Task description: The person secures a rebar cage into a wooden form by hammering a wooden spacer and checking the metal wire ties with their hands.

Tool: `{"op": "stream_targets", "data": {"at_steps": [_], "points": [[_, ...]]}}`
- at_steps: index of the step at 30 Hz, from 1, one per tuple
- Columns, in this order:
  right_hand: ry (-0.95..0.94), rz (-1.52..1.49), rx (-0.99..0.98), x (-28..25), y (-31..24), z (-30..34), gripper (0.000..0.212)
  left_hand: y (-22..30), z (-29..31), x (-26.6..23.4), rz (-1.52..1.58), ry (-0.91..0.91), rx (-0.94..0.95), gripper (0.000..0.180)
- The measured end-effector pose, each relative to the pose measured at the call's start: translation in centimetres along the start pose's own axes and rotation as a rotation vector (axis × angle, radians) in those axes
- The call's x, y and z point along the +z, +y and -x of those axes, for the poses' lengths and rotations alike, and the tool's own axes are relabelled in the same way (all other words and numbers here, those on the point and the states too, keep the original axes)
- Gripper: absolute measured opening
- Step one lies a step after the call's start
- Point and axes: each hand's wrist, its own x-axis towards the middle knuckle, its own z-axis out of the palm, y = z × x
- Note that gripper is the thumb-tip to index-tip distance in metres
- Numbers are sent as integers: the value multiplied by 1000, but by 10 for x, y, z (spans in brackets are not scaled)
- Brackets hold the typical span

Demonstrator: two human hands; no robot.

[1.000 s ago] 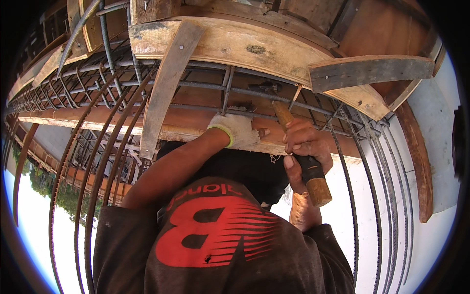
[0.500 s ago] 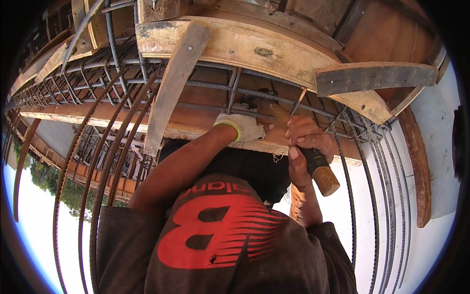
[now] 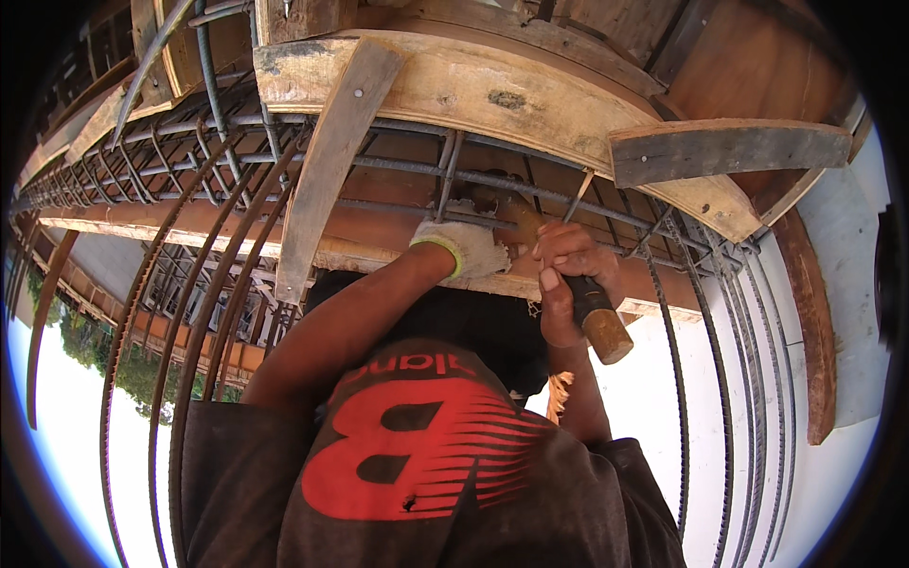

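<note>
My right hand [image 3: 575, 267] is closed around the handle of a hammer [image 3: 607, 335]. The handle has a dark wrap and a bare wooden butt that points down and right. Its head reaches up behind the steel bars, where shadow mostly hides it. Just left of it, my left hand [image 3: 462, 249] wears a whitish knit glove with a yellow-green cuff. This hand rests at the formwork board [image 3: 379, 257], beneath a horizontal rebar [image 3: 511, 180]. Its fingers are partly lost behind the bars and in shade, so what they hold cannot be made out.
A light timber beam [image 3: 445, 85] crosses above the hands, with a nailed grey batten [image 3: 336, 170] slanting down at left and a short grey board [image 3: 729, 153] at right. Rebar cage [image 3: 123, 170] runs left. Long vertical bars [image 3: 194, 275] hang on both sides.
My right hand and the hammer have shifted left and slightly up, closer to the gloved hand. The left hand stays in nearly the same place.
</note>
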Motion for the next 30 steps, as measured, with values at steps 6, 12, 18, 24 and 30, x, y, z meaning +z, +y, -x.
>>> {"op": "stream_targets", "data": {"at_steps": [6, 12, 18, 24, 30], "points": [[0, 58, -148, 2, -14, 0, 17, -2, 0, 11, -74, 132, 55, 55], [44, -18, 10, 0, -3, -15, 20, 3, 11, -10, -6, 18, 58, 58], [-24, 79, 9, 10, 15, 7, 18, -2, 6, -15, 7, -135, 38, 60], [39, -33, -60, 5, 22, 3, 17, 0, 7, -1, -28, 53, 68, 63], [-58, 111, -71, 6, -12, 3, 16, 2, 11, -14, 82, -109, 10, 64]]}}
